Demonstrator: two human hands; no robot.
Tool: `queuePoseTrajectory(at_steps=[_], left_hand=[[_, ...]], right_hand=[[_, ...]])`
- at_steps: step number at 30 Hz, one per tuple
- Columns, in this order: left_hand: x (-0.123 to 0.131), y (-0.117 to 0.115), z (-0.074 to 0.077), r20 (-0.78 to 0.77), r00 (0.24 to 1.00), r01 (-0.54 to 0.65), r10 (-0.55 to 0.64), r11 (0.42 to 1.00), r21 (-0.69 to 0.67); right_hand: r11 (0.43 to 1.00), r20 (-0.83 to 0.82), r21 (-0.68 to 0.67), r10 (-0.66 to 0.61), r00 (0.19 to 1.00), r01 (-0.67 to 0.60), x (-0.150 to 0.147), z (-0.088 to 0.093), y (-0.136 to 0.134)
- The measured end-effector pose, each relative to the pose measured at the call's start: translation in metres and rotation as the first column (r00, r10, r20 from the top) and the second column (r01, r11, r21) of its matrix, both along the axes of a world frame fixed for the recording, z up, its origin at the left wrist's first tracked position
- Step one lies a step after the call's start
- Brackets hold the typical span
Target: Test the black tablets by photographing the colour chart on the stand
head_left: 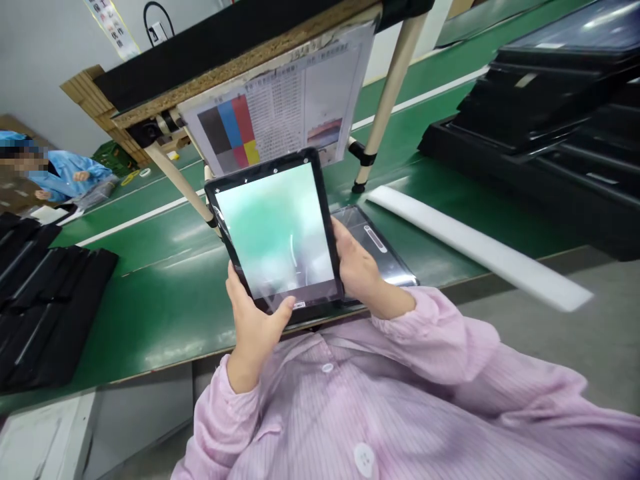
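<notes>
I hold a black-framed tablet [275, 230] up in front of me, its lit screen showing a blurred green and white picture. My left hand [253, 320] grips its lower left corner, thumb laid over the bottom bezel. My right hand [357, 267] clasps the right edge, fingers behind the tablet. Both sleeves are pink striped cloth. A printed test chart [280, 110] with coloured blocks hangs from the shelf just beyond the tablet. Another flat dark panel [385, 250] lies on the green table under my right hand.
The green table [150, 280] carries a long white foam strip [475, 250] at the right, stacked black trays [545, 113] at the far right and black trays [40, 307] at the left. A person in blue [65, 175] sits far left. Shelf legs [385, 107] stand ahead.
</notes>
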State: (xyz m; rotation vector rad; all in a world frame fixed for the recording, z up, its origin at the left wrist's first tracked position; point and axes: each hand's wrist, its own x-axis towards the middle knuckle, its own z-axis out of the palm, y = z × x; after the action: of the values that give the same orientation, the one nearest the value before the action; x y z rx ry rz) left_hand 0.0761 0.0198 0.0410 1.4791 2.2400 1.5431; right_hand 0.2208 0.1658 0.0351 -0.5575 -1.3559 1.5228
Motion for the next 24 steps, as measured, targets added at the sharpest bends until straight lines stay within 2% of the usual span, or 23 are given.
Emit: queuePoseTrajectory(at_steps=[2,4,6,9,16,24], left_hand=[[0.009,0.003,0.001,-0.090,0.995,-0.035,0.036,0.999,0.019],[0.017,0.006,0.000,-0.123,0.990,-0.062,0.065,0.998,0.030],[0.023,0.008,-0.001,-0.133,0.986,-0.093,0.099,0.995,0.047],[0.029,0.009,-0.002,-0.159,0.978,-0.123,0.135,0.989,0.085],[0.036,0.012,-0.002,-0.261,0.947,-0.157,0.188,0.978,0.134],[0.038,0.015,-0.003,-0.284,0.934,-0.182,0.217,0.972,0.146]], right_hand=[[0.989,-0.003,-0.142,0.045,0.999,-0.045,0.002,0.007,0.006],[0.972,-0.019,-0.202,0.123,0.992,-0.124,0.005,0.013,0.010],[0.970,-0.028,-0.173,0.171,0.985,-0.174,0.007,0.018,0.012],[0.978,-0.034,-0.127,0.159,0.987,-0.162,0.009,0.022,0.014],[0.988,-0.083,-0.101,0.110,0.990,-0.118,0.009,0.016,0.017],[0.977,-0.077,-0.072,0.193,0.978,-0.199,0.011,0.016,0.017]])
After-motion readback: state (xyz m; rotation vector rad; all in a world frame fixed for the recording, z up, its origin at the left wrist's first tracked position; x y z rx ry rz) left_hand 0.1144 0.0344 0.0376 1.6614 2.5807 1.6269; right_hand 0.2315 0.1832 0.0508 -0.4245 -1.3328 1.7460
